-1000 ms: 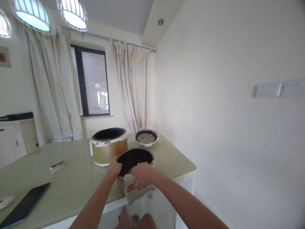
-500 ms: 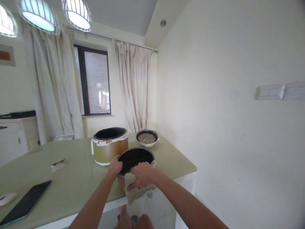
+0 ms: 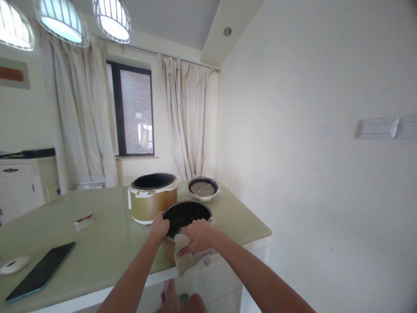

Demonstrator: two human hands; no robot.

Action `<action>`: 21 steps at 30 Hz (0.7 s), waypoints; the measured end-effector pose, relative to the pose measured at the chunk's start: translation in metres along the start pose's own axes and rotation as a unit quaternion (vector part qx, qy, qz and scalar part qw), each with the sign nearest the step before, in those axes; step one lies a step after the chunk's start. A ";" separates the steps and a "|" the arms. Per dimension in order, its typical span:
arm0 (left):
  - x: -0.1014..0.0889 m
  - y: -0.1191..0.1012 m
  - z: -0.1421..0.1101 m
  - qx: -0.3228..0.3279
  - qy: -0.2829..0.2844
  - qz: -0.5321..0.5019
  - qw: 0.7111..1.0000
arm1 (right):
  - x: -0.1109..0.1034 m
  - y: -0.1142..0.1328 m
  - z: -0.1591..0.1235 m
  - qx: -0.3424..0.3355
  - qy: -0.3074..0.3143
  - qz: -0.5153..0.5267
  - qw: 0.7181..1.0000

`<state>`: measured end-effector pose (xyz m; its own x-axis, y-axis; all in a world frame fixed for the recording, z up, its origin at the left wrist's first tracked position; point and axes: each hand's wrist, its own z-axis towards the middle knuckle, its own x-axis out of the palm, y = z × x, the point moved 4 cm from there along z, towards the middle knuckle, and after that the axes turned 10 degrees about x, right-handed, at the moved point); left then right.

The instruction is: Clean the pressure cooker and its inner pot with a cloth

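A dark-lined inner pot (image 3: 185, 211) stands at the near edge of the table, tilted slightly toward me. My left hand (image 3: 159, 227) grips its left rim, thumb over the inside. Against the near rim, my right hand (image 3: 199, 237) is closed on a pale cloth (image 3: 186, 262), which hangs down over the pot's outer side. Part of the pot's front is hidden by the cloth and hand. Just behind and to the left is the lidless gold and white cooker body (image 3: 153, 202). Behind the pot lies the round cooker lid (image 3: 203, 187), its inner side up.
The pale green table (image 3: 114, 243) has a rounded corner at right, near a plain wall (image 3: 302, 182). On its left side lie a dark tablet (image 3: 42, 269), a white mouse-like object (image 3: 14, 265) and a small white item (image 3: 84, 221). Lamps hang at upper left.
The whole view has shifted slightly, so things sit a little further right. Both hands keep their places on the pot and cloth, with only a tiny shift of the cloth.
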<state>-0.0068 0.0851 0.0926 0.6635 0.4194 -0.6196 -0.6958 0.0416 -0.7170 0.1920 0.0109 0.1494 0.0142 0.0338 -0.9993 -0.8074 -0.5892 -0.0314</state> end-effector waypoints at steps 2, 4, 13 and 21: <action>-0.001 -0.001 -0.001 -0.005 -0.002 -0.002 1.000 | 0.000 0.000 0.000 0.000 -0.002 -0.006 1.000; -0.003 -0.003 -0.003 -0.008 -0.004 -0.007 1.000 | 0.001 -0.001 0.000 -0.002 -0.006 -0.010 1.000; -0.010 -0.012 -0.011 -0.013 -0.009 -0.055 0.998 | -0.002 0.000 -0.001 -0.015 0.006 -0.015 1.000; -0.066 -0.082 -0.113 0.147 -0.220 -0.173 0.949 | -0.001 -0.004 0.004 -0.024 0.017 -0.009 1.000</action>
<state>0.0376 -0.0484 0.1563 0.7323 0.6696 -0.1237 -0.5469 0.4701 -0.6927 0.1923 0.0167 0.1507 0.0497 0.0182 -0.9986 -0.7772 -0.6273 -0.0501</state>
